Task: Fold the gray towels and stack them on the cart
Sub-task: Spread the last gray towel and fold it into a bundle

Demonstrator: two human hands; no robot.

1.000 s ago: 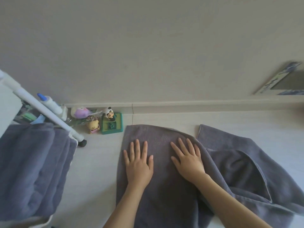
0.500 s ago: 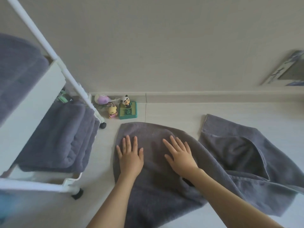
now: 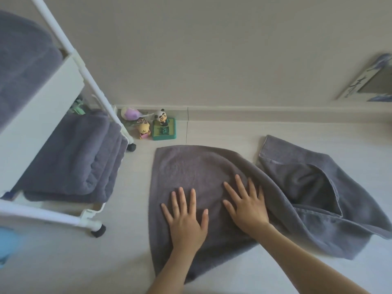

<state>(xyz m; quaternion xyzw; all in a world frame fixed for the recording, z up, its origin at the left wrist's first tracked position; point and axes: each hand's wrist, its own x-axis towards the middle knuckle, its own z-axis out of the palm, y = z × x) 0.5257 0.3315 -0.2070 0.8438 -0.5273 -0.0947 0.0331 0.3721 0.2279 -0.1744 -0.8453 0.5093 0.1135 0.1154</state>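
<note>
Both hands flat on a gray towel [image 3: 191, 166] spread on the floor [image 3: 127, 262].
Left hand [image 3: 186, 221] and right hand [image 3: 248, 206] press it, each grip open-fingered, holding nothing; a second towel [image 3: 307, 181] lies rumpled just right, folded towels [image 3: 74, 160] fill the cart [image 3: 42, 102] at left, toy figures [image 3: 157, 126] stand by the wall.

Hidden and cut-off parts

The white cart [image 3: 70, 68] is cut by the left edge, and its top towel [image 3: 23, 60] is blurred. The near corner of the gray towel [image 3: 191, 170] is covered by the forearms. A blue object [image 3: 8, 242] at lower left cannot be identified.
</note>
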